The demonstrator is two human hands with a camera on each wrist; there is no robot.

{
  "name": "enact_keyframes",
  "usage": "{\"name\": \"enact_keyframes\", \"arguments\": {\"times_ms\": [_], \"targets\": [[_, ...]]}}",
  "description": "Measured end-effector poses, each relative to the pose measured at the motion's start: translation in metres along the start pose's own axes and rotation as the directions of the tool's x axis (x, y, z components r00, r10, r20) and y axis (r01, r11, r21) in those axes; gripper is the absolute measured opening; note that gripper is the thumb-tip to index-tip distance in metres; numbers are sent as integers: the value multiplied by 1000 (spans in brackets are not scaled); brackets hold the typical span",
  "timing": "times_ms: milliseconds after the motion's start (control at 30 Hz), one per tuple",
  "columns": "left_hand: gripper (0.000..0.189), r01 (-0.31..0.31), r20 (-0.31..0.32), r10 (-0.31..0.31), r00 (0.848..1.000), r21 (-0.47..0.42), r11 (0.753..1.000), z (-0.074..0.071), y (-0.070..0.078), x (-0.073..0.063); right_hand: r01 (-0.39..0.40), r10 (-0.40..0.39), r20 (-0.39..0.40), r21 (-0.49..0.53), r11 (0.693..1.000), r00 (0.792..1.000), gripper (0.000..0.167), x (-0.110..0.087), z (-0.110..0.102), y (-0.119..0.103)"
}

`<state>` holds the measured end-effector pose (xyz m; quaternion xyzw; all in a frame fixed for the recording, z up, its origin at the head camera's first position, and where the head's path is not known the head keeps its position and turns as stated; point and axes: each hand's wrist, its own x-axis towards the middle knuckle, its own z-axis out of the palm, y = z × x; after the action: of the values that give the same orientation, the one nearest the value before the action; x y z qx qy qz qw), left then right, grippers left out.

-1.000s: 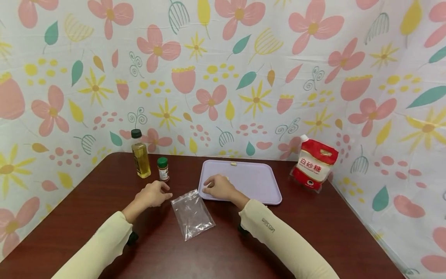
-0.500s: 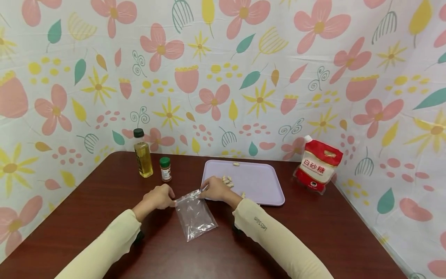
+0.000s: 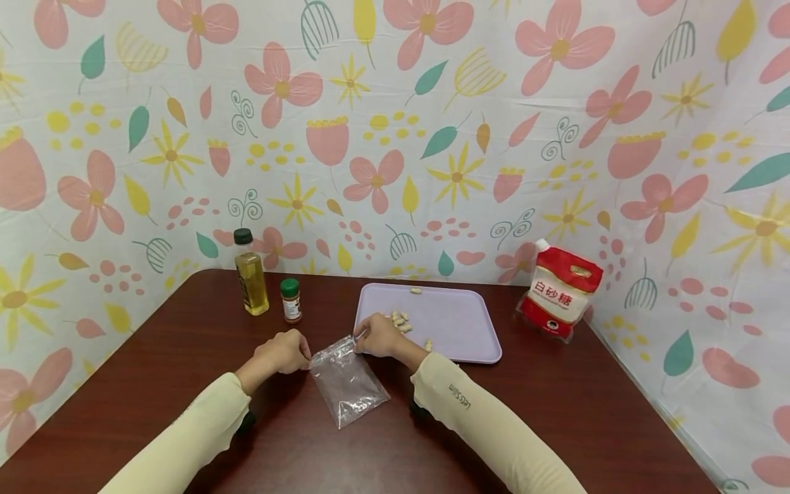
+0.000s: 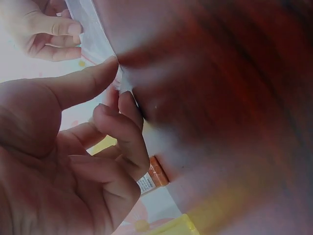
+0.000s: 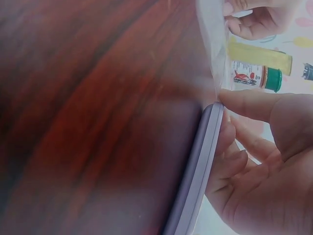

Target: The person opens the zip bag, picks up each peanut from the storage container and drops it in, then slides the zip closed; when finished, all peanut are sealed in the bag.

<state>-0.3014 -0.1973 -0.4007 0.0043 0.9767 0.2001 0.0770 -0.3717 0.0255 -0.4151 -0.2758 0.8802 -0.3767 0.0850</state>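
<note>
A clear zip-lock bag [image 3: 348, 387] lies on the dark wooden table in front of the person, its sealed end turned away. My left hand [image 3: 284, 351] pinches the bag's upper left corner between thumb and fingertips. At the upper right corner my right hand [image 3: 378, 335] pinches the bag too, close by the near left edge of the lilac tray [image 3: 457, 326]. In the left wrist view the thumb and index finger of the left hand [image 4: 83, 122] meet at the bag's edge. Peanuts [image 3: 401, 321] in their shells lie on the tray, some hidden behind the right hand.
An oil bottle [image 3: 251, 278] with a black cap and a small green-capped spice jar [image 3: 291, 302] stand at the back left. A red and white sugar pouch [image 3: 558, 291] leans at the back right. A flower-patterned curtain [image 3: 395, 137] hangs behind the table.
Both hands have come to the bag's two upper corners and pinched them. The right hand has drawn slightly back from over the tray, showing more peanuts. The bag has shifted slightly right.
</note>
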Motion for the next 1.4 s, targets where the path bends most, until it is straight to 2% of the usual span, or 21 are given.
{"name": "enact_keyframes", "arguments": {"times_ms": [167, 400, 500, 600, 767, 900, 1100, 1233, 1400], "targets": [[10, -27, -1, 27, 1000, -20, 999, -2, 2, -2, 29, -29, -12, -2, 1000, 1000, 19, -2, 0, -2], [10, -71, -26, 68, 997, -102, 992, -7, 4, -5, 94, -93, -46, 18, 995, 995, 9, -7, -5, -4], [10, -115, -54, 108, 993, -148, 982, -8, 4, -7, 144, -142, -65, 27, 989, 988, 5, -12, -8, -3], [10, -178, -103, 159, 982, -215, 960, -9, 4, -10, 192, -189, -75, 38, 981, 979, 5, -16, -10, -2], [8, -266, -189, 217, 958, -297, 917, -14, 10, -18, 228, -221, -102, 60, 972, 970, 4, -27, -17, -1], [5, -317, -234, 251, 939, -310, 896, -17, 20, -28, 234, -224, -117, 78, 969, 967, 5, -42, -25, -2], [7, -359, -342, 263, 902, -257, 897, -18, 40, -42, 261, -243, -153, 106, 960, 958, 8, -63, -40, -9], [8, -397, -396, 280, 875, -252, 883, -18, 50, -49, 256, -240, -161, 84, 963, 957, 10, -75, -48, -18], [11, -435, -479, 287, 830, -233, 870, -18, 57, -57, 263, -248, -185, 60, 963, 951, 8, -87, -54, -26]]}}
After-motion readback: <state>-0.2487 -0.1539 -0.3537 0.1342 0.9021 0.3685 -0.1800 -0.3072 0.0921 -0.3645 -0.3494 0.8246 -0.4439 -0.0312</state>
